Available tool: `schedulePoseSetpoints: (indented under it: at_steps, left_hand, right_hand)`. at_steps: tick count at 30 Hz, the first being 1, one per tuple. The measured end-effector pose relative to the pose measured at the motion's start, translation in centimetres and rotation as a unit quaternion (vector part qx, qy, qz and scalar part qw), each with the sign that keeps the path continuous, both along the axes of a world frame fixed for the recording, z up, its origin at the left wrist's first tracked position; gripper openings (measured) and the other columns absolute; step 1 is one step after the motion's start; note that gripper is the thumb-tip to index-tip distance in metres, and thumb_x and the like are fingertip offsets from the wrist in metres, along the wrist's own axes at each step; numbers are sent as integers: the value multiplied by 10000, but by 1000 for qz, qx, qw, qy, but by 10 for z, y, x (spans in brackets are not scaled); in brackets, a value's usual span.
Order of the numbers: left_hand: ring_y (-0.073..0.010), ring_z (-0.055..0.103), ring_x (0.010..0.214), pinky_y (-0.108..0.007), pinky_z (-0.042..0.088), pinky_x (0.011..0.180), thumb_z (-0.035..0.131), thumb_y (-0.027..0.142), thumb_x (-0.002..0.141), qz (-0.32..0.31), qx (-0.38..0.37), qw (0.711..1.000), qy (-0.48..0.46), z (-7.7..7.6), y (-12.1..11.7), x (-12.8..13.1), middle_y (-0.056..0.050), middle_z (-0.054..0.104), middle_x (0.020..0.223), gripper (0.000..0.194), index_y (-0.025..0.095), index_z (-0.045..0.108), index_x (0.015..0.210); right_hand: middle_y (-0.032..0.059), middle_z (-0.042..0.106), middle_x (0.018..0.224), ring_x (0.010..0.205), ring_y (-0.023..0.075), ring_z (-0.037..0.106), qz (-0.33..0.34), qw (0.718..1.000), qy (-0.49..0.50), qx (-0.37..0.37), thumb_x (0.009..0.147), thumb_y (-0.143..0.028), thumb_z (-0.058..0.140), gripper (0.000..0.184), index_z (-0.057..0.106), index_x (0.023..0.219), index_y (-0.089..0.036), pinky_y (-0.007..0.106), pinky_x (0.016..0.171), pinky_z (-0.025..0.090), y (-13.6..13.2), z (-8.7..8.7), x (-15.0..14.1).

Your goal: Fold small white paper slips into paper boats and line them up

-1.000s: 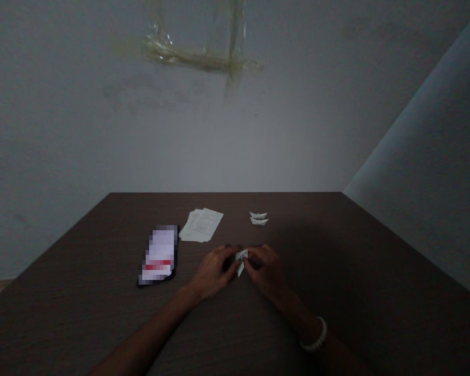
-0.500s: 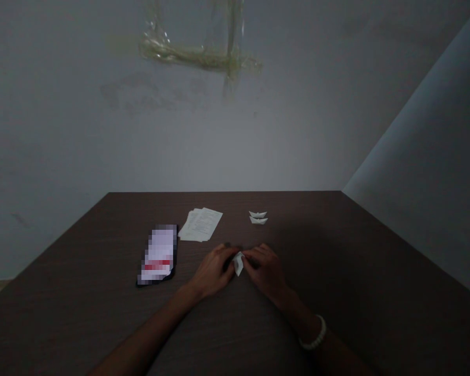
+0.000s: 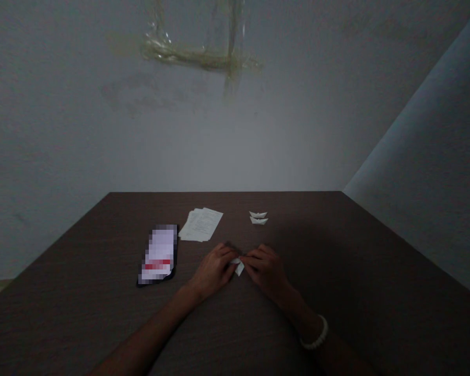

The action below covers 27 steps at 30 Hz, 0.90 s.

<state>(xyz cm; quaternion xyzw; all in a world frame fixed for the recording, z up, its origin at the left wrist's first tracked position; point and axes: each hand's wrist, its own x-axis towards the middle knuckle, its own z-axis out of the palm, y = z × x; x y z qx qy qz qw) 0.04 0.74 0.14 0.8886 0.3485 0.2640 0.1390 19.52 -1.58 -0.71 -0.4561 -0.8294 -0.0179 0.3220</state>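
Observation:
A small piece of folded white paper [image 3: 239,268] is pinched between my two hands, just over the table. My left hand [image 3: 214,269] grips its left side with thumb and fingers. From the other side my right hand [image 3: 267,269] has its fingertips on the paper's right part, and a pale beaded bracelet circles that wrist. The fingers cover part of the paper, so its full shape is hidden. Beyond my hands, two small white paper boats [image 3: 258,218] lie close together, one in front of the other.
A stack of printed paper sheets [image 3: 201,224] lies behind my left hand. Left of that hand rests a phone [image 3: 157,256] with a blurred, lit screen. The dark wooden table [image 3: 227,334] meets a grey wall [image 3: 290,136] with strips of tape [image 3: 196,58] on it.
The folded paper has changed shape between my fingers, its upper part now spread wider toward the left hand. My right fingertips have shifted slightly. The boats, sheets and phone stay put.

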Motion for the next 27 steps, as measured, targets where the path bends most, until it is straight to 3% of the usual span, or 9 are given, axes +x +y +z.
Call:
schedulePoseSetpoints:
  at_steps: [4,11,19,27]
  left_hand:
    - [-222,570,908,-348,481,829,494,150,893,1,18,1000,16,-1,-1,-1,-73,672,935,198,176,667,985]
    - [-202,588,839,-326,483,793,451,181,936,-16,18,1000,-1,1,0,-3,-67,680,889,231,170,677,982]
    - [-214,585,932,-340,485,846,502,121,875,-32,14,999,12,-1,1,-3,-59,700,991,230,181,678,1009]
    - [-245,577,978,-382,494,874,566,195,834,-19,29,998,44,6,-5,-1,-77,683,1041,209,170,693,998]
  right_hand:
    - [2,696,776,749,161,534,9,1000,16,2,880,-173,621,133,690,776,-220,291,729,410,1,-1,-1]
    - [6,693,817,775,163,551,11,998,56,-32,855,-174,634,90,694,807,-219,294,750,418,-1,1,1]
    - [16,677,848,810,169,540,21,999,6,-40,862,-154,617,120,704,839,-233,295,764,428,-1,0,6]
    - [31,652,912,860,178,536,54,996,-3,-73,880,-137,580,172,700,955,-236,310,797,434,0,3,9]
